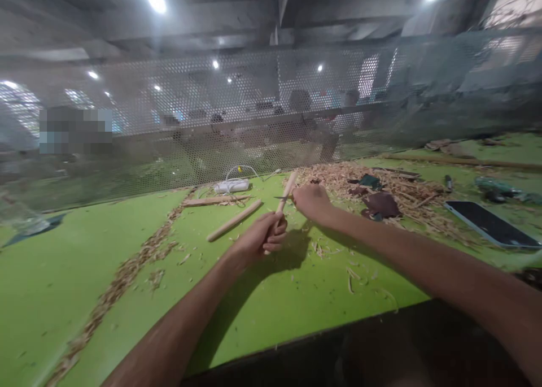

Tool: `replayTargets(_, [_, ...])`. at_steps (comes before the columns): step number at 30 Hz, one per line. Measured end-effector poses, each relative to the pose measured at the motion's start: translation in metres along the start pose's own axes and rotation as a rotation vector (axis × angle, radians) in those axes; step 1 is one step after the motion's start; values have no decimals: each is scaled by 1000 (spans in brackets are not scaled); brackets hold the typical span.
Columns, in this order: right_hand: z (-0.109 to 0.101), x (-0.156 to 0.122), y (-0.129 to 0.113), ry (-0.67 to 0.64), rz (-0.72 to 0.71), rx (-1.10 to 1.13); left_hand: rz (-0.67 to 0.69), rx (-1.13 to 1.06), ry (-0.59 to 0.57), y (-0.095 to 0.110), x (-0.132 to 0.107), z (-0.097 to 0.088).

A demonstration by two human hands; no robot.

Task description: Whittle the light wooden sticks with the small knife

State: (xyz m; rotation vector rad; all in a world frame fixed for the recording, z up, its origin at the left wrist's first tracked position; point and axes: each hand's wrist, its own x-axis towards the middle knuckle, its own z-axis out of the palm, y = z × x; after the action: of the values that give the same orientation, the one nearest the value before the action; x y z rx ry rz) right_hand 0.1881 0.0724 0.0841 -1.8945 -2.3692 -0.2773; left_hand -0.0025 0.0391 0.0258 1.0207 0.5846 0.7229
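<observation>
Our left hand [271, 233] is curled in a fist around a wooden stick [289, 186], forearm coming in from seven o'clock, with the stick pointing to one o'clock. Our right hand [314, 201] grips a thin blade [278, 198] that crosses the stick, its handle hidden; that forearm enters from four o'clock. The green table [254, 319] ends below us at six o'clock and spreads broadly toward eight. Past our hands, a mesh screen [241, 116] bounds twelve o'clock, a shavings heap [334, 173] crowds two, and a phone [491, 223] lies at three.
</observation>
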Motion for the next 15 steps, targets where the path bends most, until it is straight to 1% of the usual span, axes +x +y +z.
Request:
replayTargets(3, [2, -8, -13, 7, -63, -33, 17, -29, 17, 2, -3, 2])
replayTargets(5, [3, -8, -14, 18, -90, -48, 22, -59, 28, 5, -5, 3])
replayTargets(7, [4, -6, -13, 36, -87, -60, 21, -88, 28, 7, -5, 4])
replayTargets(11, [4, 6, -9, 38, -63, -56, 29, -132, 48, 8, -5, 5])
replayTargets(15, [7, 25, 1, 27, -49, -13, -4, -144, 61, 7, -4, 4])
